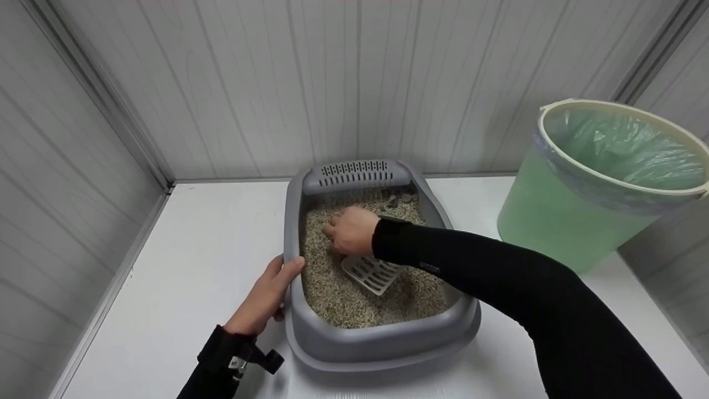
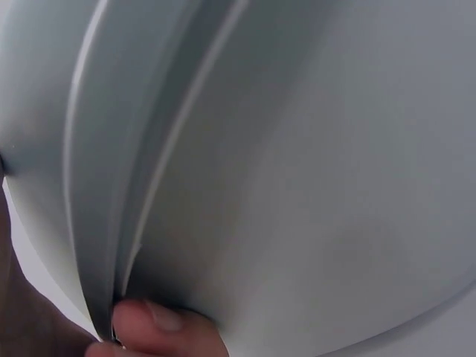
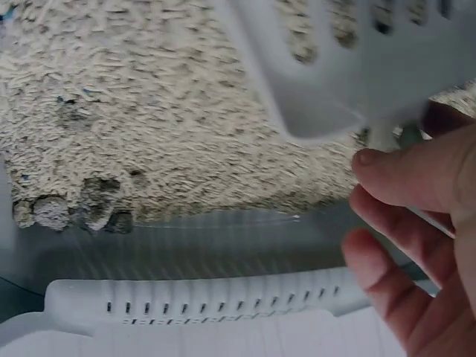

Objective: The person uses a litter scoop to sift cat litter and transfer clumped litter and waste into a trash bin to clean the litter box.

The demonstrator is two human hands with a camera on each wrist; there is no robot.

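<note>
A grey litter box (image 1: 376, 343) filled with pale pellet litter (image 1: 343, 299) sits on the white floor near the back wall. My right hand (image 1: 352, 230) is inside it, its fingers (image 3: 416, 178) curled on the handle of a grey slotted scoop (image 1: 371, 274) whose blade lies on the litter. Dark clumps (image 1: 400, 199) sit at the far end of the litter, also seen in the right wrist view (image 3: 74, 212). My left hand (image 1: 266, 299) grips the box's left rim, thumb (image 2: 160, 323) against the grey wall (image 2: 297, 186).
A bin with a green liner (image 1: 604, 177) stands to the right of the box, open at the top. White panelled walls close the back and both sides. The box's vented back ledge (image 1: 354, 172) faces the back wall.
</note>
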